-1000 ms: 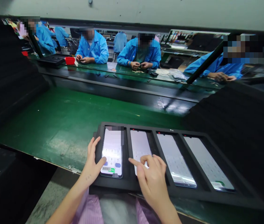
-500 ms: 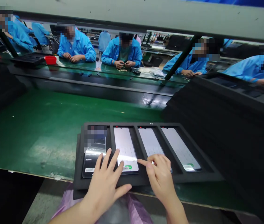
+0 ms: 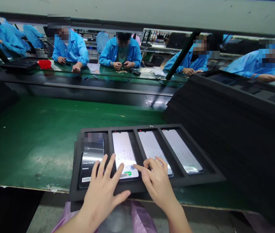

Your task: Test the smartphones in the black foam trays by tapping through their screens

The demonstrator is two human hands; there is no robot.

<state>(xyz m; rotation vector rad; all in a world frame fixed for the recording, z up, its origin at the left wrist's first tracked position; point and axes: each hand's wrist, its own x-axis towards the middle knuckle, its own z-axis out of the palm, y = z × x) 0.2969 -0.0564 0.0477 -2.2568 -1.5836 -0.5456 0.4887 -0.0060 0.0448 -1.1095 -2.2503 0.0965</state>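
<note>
A black foam tray [image 3: 149, 187] lies at the near edge of the green belt with several phones side by side. The leftmost phone [image 3: 91, 155] shows a dark menu screen. The second phone [image 3: 123, 149] shows a white keypad. My left hand [image 3: 103, 191] lies flat and spread, its fingers on the lower ends of these two phones. My right hand [image 3: 155, 179] has its index finger stretched toward the second phone's lower right corner, the other fingers curled over the third phone [image 3: 152, 147]. A fourth phone [image 3: 182, 150] glows white at the right.
A tall stack of black foam trays [image 3: 236, 129] stands close on the right. The green conveyor belt [image 3: 42, 136] stretches left and back. Across it, people in blue coats work at another bench, with a red bin [image 3: 44, 63] at the far left. Pink cloth covers my lap.
My left hand moved from the first phone's edge onto the first two phones. The first phone's screen went from a white keypad to a dark menu. My right index finger stayed near the second phone.
</note>
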